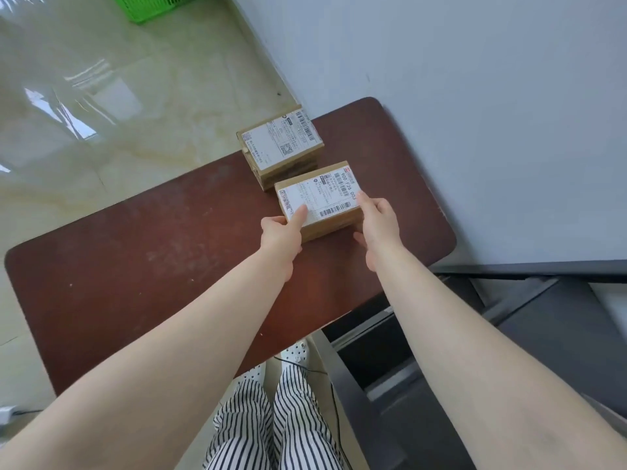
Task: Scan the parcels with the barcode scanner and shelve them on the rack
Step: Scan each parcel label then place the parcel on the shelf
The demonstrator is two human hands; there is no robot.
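Two brown cardboard parcels with white barcode labels sit on a dark red-brown table [152, 259]. I grip the near parcel [325, 195] from both sides. My left hand [283, 230] is on its left end with the forefinger lying on the label. My right hand [378, 220] clasps its right end. The far parcel [280, 144] rests at the table's back edge, just behind the near one and untouched. No barcode scanner is in view.
A dark grey metal rack [509, 317] stands at the right, below the table's level. A pale wall [475, 96] runs behind the table. A green basket [149, 5] sits on the glossy tiled floor at the top left. A thin black cable runs by my feet.
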